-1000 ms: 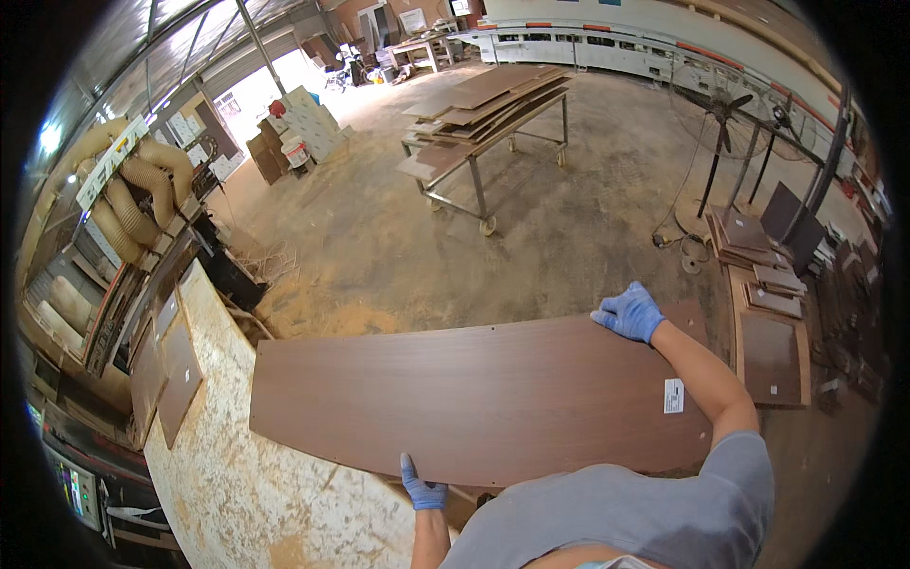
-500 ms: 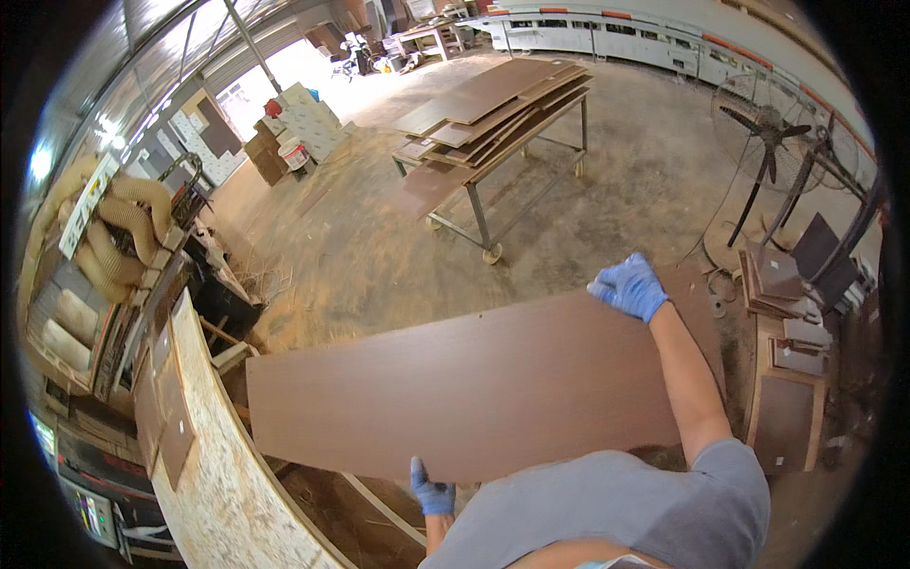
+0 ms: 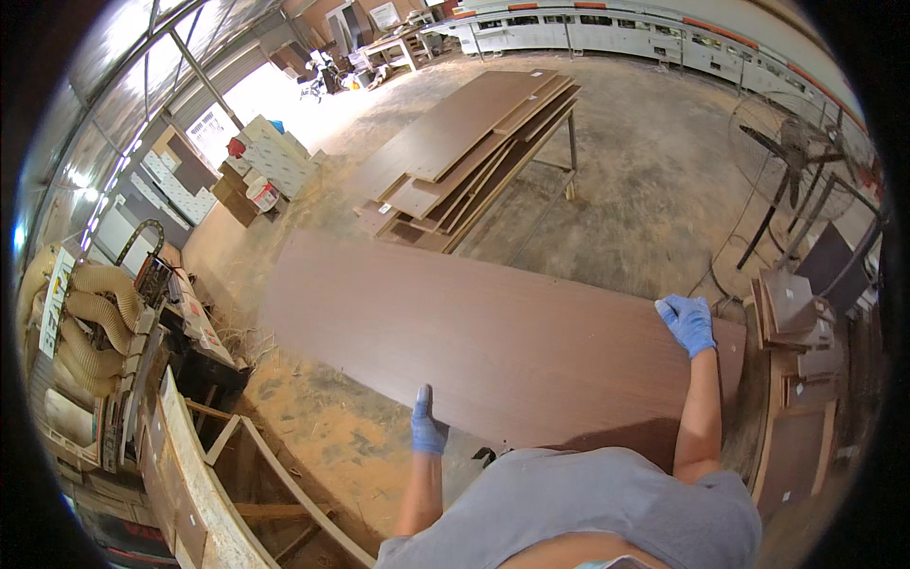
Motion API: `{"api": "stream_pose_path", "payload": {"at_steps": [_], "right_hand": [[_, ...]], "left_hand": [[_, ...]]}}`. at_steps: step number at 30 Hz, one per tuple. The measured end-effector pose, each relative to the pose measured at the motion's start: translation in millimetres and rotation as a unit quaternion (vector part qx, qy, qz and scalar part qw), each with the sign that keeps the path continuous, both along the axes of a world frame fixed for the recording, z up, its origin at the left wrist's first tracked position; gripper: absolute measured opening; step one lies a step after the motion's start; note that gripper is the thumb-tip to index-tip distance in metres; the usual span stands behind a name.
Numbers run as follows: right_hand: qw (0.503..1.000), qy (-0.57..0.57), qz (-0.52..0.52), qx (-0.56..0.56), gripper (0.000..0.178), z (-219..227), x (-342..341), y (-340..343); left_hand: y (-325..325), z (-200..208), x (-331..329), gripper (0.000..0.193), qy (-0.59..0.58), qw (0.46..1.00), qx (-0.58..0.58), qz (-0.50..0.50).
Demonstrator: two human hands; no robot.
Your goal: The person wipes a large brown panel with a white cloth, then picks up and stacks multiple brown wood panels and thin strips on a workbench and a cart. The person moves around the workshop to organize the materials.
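A long brown wooden panel (image 3: 493,346) stretches across in front of me, its left end reaching toward the cart. My left hand (image 3: 429,422), in a blue glove, grips the panel's near edge with the thumb on top; the other fingers are hidden underneath. At the far edge, toward the right end, my gloved right hand (image 3: 689,324) is closed over the panel. Just beyond lies a stack of similar brown panels (image 3: 464,142) on a wheeled metal cart (image 3: 572,156). The held panel's far left part hides some of that cart.
At lower left stands a curved frame with a pale board top (image 3: 194,474). Ribbed hoses (image 3: 100,327) hang on a machine at the left. A standing fan (image 3: 787,156) and stacked panel offcuts (image 3: 791,308) are at the right. A long white machine (image 3: 607,43) runs along the back.
The panel has swung round, its left end going away from the pale-topped frame toward the cart. Both hands keep hold of it. My view has shifted, bringing the cart nearer.
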State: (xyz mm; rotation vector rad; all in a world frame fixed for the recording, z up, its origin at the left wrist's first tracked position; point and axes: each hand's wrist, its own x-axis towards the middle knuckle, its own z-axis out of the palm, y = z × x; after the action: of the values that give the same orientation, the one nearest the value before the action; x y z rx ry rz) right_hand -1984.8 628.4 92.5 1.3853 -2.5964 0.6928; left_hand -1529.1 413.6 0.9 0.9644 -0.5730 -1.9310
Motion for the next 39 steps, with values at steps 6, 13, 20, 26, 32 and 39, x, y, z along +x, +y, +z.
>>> {"api": "stream_pose_path", "payload": {"at_steps": [6, 13, 20, 26, 32, 39], "right_hand": [[0.999, 0.004, -0.031, 0.008, 0.033, -8.7, -175.8, -67.9], [0.999, -0.004, -0.012, 0.039, 0.038, -2.6, -340.6, -179.7], [0.986, 0.01, 0.044, 0.163, 0.048, 0.8, -492.9, -369.5], [0.985, 0.031, 0.064, 0.156, 0.051, 41.1, -600.2, -530.9], [0.975, 0.07, 0.112, 0.177, 0.055, 58.2, -703.5, -697.9], [0.962, 0.139, 0.175, 0.156, 0.058, 103.1, -750.0, -922.6]], "left_hand": [[-90.7, 11.1, -188.2, 0.052, -0.031, 1.0, -0.005, 0.001], [-165.1, 26.8, -330.1, 0.048, -0.042, 0.998, 0.003, 0.046], [-266.5, 2.2, -436.3, 0.048, 0.077, 0.997, 0.028, -0.001], [-335.7, 41.9, -537.5, 0.054, 0.106, 0.99, 0.048, -0.081], [-409.8, 51.7, -614.6, 0.055, 0.079, 0.973, 0.166, -0.139], [-518.3, 74.6, -711.7, 0.055, 0.092, 0.989, 0.069, -0.092]]}}
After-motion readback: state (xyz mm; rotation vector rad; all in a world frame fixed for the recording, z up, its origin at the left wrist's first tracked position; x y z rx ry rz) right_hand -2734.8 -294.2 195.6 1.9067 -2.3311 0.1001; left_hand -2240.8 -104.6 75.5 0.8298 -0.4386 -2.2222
